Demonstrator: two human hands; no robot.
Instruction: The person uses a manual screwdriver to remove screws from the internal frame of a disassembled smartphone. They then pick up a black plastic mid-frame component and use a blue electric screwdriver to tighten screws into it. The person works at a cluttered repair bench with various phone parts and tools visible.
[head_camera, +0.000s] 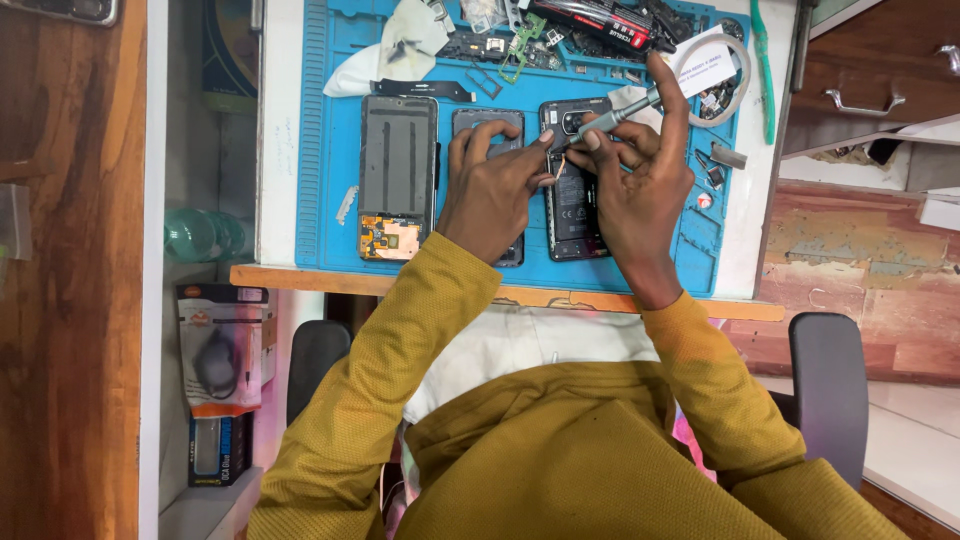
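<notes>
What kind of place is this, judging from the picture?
Probably a phone repair bench: a blue rubber work mat, an opened black phone under both hands, a grey metal screwdriver in the right hand, loose parts.

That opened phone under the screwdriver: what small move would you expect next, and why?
Probably a slight twist of the screwdriver in place. The right hand holds it slanted, tip down near the top of the opened phone, while the left hand steadies that spot with its fingertips, so both look settled there.
</notes>
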